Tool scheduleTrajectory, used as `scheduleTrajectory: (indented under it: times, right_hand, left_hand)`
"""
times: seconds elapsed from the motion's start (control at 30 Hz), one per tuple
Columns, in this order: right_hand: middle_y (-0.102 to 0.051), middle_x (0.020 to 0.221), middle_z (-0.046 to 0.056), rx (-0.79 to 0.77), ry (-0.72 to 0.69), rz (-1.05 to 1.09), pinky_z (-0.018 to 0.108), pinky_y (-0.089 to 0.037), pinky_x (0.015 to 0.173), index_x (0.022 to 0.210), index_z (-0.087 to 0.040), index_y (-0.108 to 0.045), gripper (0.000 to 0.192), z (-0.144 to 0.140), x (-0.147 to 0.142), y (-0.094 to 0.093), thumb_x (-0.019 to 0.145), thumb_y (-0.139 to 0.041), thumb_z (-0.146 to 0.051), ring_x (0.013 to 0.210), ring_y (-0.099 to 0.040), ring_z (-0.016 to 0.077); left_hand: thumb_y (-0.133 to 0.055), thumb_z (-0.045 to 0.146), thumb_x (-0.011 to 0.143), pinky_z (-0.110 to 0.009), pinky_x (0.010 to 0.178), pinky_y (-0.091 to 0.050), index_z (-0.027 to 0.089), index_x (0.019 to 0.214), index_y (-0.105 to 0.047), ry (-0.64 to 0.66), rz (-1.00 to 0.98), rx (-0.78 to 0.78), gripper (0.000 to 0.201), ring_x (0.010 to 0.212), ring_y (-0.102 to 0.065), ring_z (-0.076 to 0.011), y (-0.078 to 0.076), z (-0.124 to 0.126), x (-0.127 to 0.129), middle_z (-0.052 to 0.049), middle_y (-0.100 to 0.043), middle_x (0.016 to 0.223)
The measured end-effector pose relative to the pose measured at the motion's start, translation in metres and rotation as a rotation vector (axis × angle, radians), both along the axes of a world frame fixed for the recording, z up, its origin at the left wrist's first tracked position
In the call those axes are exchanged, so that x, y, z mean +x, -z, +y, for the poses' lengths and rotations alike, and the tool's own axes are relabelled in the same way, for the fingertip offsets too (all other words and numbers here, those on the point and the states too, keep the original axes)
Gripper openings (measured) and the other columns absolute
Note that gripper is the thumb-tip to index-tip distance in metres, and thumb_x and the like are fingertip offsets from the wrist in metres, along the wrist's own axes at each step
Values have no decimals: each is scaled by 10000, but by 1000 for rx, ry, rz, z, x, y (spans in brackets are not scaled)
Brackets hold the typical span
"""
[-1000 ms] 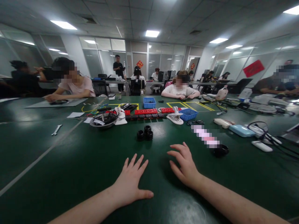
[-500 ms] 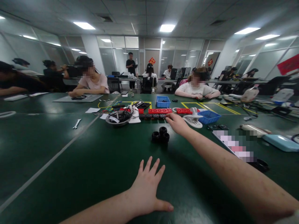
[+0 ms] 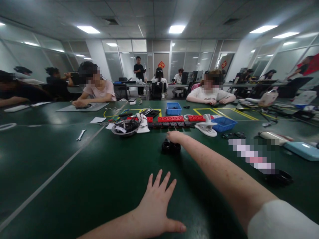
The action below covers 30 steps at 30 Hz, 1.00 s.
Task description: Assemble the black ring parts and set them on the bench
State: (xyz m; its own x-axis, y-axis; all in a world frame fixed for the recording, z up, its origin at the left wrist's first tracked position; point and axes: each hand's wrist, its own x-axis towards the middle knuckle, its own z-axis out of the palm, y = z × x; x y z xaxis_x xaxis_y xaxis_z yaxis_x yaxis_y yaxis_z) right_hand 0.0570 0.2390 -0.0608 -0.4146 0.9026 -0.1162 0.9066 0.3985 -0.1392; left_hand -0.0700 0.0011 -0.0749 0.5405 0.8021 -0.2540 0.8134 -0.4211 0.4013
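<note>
My left hand [image 3: 156,202] lies flat on the green table [image 3: 112,172] with its fingers spread and nothing under them that I can see. Farther forward, my right hand [image 3: 174,136] is closed over the top of a small pile of black toy tyres [image 3: 165,147]. Its fingers curl down at the uppermost tyre, which the hand mostly covers. Two lower tyres show below the fingers, side by side on the tabletop.
Behind the tyres runs a red and black power strip [image 3: 170,119]. A bowl of cables [image 3: 125,128] stands left of it, a white clamp [image 3: 207,126] and a blue tray [image 3: 225,124] right. A wrench [image 3: 81,135] lies at left. People sit across the table.
My right hand has drawn back from the strip to the tyre pile and closed over the top tyre. My left hand stays spread in nearly the same place.
</note>
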Motion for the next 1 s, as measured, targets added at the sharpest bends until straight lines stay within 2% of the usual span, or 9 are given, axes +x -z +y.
scheduleTrajectory:
  times: [0.3,0.5,0.83,1.0]
  right_hand:
    - [-536,1130,65,-34,2,-29,372,-479,802,1105,-165,-534,265,2,18,-1,889,-491,-312,954,-553,193]
    - [-537,1127,67,-64,24,-58,378,-481,797,1112,-160,-527,272,9,27,-4,889,-491,-311,947,-556,191]
    - [-534,1138,69,-48,69,-98,365,-479,803,1102,-181,-535,247,9,60,-4,896,-479,-305,948,-553,178]
    - [-537,1133,66,-47,111,-110,362,-478,804,1092,-181,-542,242,3,80,-3,895,-479,-307,948,-553,179]
  left_hand:
    - [-546,761,592,-602,1017,20,222,1415,-144,-21,75,-23,1063,1312,89,-376,-7,0,5,-107,-3,1479]
    - [-537,761,599,-613,1012,15,232,1415,-142,-26,85,-43,1050,1310,87,-378,-9,0,7,-92,5,1481]
    - [-534,757,607,-597,1021,14,202,1414,-146,-22,96,-45,1054,1312,82,-372,-13,-1,6,-109,-2,1476]
    - [-531,757,610,-590,1024,9,217,1414,-142,-23,86,-14,1044,1317,77,-363,-9,-2,6,-102,-7,1479]
